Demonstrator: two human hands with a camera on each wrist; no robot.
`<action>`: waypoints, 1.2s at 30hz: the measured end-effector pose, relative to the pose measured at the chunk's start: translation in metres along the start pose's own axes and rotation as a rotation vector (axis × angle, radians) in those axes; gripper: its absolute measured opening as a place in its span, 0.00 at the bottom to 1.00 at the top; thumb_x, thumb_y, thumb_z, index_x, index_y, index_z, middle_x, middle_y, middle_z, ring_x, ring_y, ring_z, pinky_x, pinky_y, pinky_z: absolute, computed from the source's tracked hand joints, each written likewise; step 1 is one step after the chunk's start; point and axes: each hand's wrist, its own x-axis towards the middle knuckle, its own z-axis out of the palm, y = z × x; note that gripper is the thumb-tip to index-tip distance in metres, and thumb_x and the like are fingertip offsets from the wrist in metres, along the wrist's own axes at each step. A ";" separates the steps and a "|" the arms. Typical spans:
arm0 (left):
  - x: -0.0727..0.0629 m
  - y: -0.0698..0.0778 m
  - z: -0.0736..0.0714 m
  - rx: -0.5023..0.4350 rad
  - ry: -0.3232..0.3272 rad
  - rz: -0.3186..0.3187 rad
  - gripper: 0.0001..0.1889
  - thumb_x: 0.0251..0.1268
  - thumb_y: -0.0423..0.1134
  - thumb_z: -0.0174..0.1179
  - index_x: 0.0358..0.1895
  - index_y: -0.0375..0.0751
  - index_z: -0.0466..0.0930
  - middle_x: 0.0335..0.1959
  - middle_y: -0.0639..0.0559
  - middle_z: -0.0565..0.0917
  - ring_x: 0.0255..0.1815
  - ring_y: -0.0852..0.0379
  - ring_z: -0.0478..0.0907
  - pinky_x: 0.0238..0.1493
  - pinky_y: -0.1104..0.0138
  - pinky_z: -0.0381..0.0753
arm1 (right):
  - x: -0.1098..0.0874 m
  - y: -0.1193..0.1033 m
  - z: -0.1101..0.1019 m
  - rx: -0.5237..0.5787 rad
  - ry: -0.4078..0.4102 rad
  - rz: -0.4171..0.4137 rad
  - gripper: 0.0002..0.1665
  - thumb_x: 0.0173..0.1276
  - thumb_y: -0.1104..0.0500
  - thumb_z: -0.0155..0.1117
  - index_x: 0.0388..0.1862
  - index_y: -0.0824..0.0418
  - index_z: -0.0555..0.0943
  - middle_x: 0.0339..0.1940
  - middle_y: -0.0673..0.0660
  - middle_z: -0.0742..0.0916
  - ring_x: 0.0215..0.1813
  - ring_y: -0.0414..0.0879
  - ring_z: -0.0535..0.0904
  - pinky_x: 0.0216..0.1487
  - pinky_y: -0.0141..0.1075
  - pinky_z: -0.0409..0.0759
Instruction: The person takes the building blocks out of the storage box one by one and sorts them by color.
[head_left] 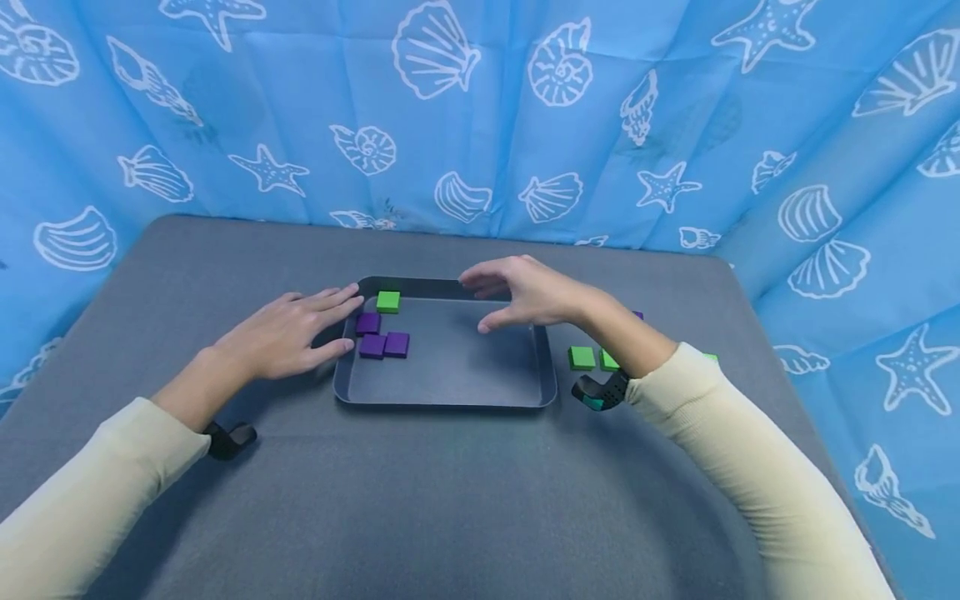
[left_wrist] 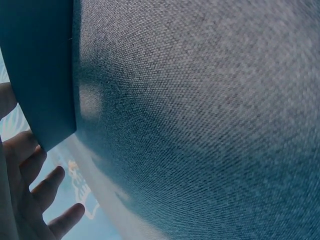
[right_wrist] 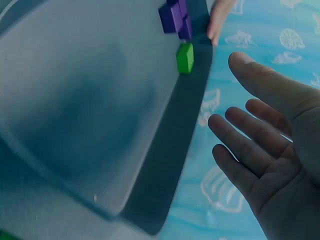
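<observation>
A dark grey rectangular tray point(head_left: 450, 393) lies on the table. Gathered at its left end are a green square block point(head_left: 387, 302) and three purple square blocks point(head_left: 397, 344). My left hand point(head_left: 288, 335) rests at the tray's left rim with its fingers stretched out; in the left wrist view the fingertips are right at the tray wall point(left_wrist: 42, 75). Over the right half of the tray hovers my right hand point(head_left: 528, 293), fingers apart and loosely bent, with nothing between them. The right wrist view shows this hand point(right_wrist: 270, 150) with its palm bare beside the tray.
Right of the tray are several more blocks, among them a green block point(head_left: 582, 358); my right forearm partly hides them. A blue curtain point(head_left: 480, 125) with white shells hangs behind the grey table point(head_left: 420, 500). Each wrist wears a black strap point(head_left: 231, 439).
</observation>
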 end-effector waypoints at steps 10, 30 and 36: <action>0.001 0.001 0.000 -0.014 0.000 -0.013 0.38 0.75 0.61 0.47 0.79 0.43 0.56 0.79 0.42 0.56 0.76 0.38 0.58 0.69 0.35 0.58 | 0.036 -0.011 0.029 -0.054 -0.144 -0.002 0.40 0.60 0.62 0.76 0.70 0.65 0.71 0.67 0.59 0.79 0.67 0.49 0.76 0.68 0.44 0.72; 0.000 0.001 -0.001 0.000 0.012 0.009 0.37 0.75 0.61 0.47 0.78 0.42 0.56 0.79 0.42 0.56 0.75 0.38 0.60 0.67 0.34 0.60 | 0.077 -0.021 0.069 -0.112 -0.190 0.033 0.40 0.62 0.60 0.75 0.71 0.64 0.70 0.67 0.58 0.79 0.68 0.45 0.75 0.69 0.37 0.70; 0.000 0.002 0.000 0.010 0.037 0.003 0.37 0.74 0.60 0.50 0.78 0.42 0.59 0.79 0.43 0.57 0.75 0.40 0.61 0.67 0.36 0.62 | 0.083 -0.026 0.075 -0.156 -0.151 0.035 0.37 0.62 0.60 0.75 0.69 0.64 0.73 0.64 0.56 0.82 0.65 0.44 0.77 0.68 0.37 0.71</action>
